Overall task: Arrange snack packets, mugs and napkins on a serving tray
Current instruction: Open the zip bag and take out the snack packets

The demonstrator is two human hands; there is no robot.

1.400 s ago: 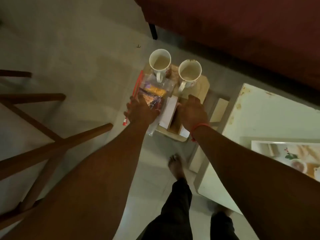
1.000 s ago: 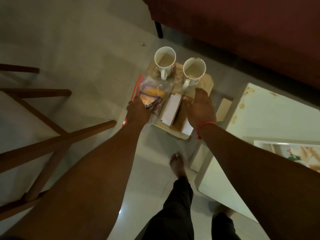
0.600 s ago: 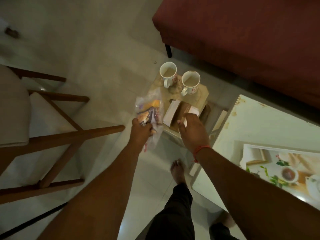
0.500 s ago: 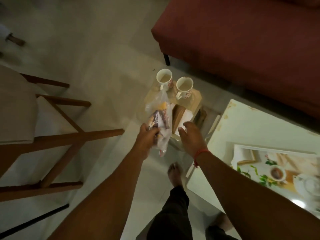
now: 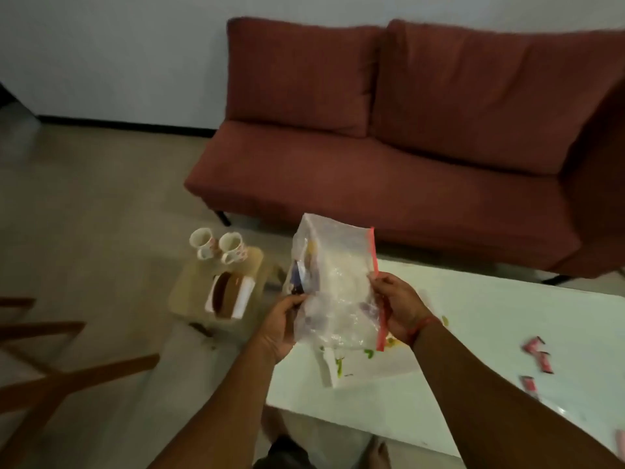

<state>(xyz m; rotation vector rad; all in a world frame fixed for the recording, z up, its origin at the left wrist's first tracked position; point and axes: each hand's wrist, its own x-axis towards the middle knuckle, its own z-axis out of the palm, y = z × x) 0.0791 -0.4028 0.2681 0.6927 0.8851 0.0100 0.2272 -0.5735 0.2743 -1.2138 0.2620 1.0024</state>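
Snack bag (image 5: 333, 292), lifted off the stool, now gripped by my left hand (image 5: 280, 324) and right hand (image 5: 399, 308) above the tray's (image 5: 372, 367) left edge, ready for emptying.

Both forearms reach forward from six o'clock, the left hand (image 5: 279, 328) gripping the bag (image 5: 333, 292) at its nine o'clock edge and the right hand (image 5: 400, 308) pinching its three o'clock edge, a red thread round that wrist.
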